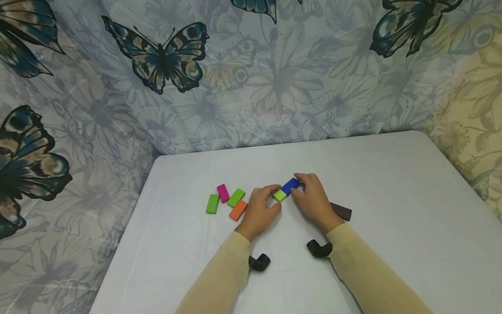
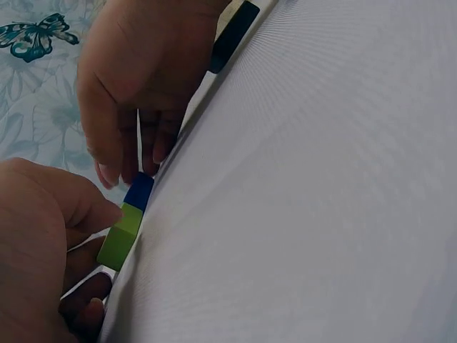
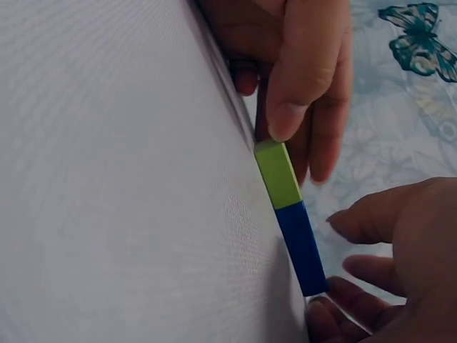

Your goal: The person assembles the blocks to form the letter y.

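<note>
A light green block (image 1: 279,196) and a blue block (image 1: 289,186) lie end to end on the white table, forming one slanted bar. My left hand (image 1: 259,209) pinches the light green block between thumb and fingers; in the left wrist view its thumb rests on that block's side. At the bar's other end, my right hand (image 1: 314,198) holds the blue block with thumb and forefinger on either side. The right wrist view shows the two blocks meeting flush, with the right fingertips (image 3: 330,286) at the blue block's outer end.
Left of the left hand lie two green blocks (image 1: 212,203), a magenta block (image 1: 223,193) and an orange block (image 1: 238,210). A dark brown block (image 1: 342,212) sits beside the right wrist. The white table (image 1: 188,270) backs onto a butterfly-patterned cloth (image 1: 251,100).
</note>
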The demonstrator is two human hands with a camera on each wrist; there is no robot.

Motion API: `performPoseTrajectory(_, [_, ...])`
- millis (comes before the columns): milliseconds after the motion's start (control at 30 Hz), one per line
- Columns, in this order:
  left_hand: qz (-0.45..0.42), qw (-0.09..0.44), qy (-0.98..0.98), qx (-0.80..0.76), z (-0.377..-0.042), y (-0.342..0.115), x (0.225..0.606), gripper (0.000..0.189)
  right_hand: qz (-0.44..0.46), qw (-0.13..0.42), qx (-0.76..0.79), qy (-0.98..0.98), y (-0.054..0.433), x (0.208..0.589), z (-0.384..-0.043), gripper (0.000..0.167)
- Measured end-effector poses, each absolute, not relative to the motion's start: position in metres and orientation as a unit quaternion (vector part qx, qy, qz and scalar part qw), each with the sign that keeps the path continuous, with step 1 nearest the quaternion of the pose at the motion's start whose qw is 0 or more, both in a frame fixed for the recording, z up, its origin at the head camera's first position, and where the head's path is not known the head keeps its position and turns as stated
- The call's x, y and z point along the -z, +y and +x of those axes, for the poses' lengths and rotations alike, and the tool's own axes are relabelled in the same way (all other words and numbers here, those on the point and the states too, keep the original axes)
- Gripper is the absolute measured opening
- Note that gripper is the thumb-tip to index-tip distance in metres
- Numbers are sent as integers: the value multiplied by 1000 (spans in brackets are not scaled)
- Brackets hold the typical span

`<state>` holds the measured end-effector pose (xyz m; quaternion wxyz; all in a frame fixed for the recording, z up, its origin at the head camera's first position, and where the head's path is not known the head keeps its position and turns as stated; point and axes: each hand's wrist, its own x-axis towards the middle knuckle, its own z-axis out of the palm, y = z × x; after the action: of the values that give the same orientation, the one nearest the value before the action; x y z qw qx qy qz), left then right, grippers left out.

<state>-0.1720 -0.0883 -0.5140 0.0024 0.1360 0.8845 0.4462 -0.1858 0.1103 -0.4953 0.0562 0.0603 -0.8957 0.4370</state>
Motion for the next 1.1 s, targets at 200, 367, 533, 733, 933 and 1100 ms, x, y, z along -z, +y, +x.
performPoseTrajectory(200, [164,16,890,-426,-172,-88,513,58,63,68,-456,-885,118,489,-185,50])
performPoseTrajectory(367, [202,45,904,-373,-170,-91,508,70,59,63,-460,-884,127,478,-182,51])
performPoseTrajectory(533, [224,74,915,-328,-168,-94,502,78,65,72,-454,-886,140,465,-179,50])
performPoseTrajectory(733, [250,86,923,-281,-167,-95,500,83,69,88,-444,-889,161,451,-177,51])
performPoseTrajectory(933, [278,97,925,-242,-168,-98,501,88,93,103,-450,-882,182,447,-175,51])
performPoseTrajectory(1100, [299,101,917,-243,-167,-101,500,90,115,101,-453,-878,194,447,-174,52])
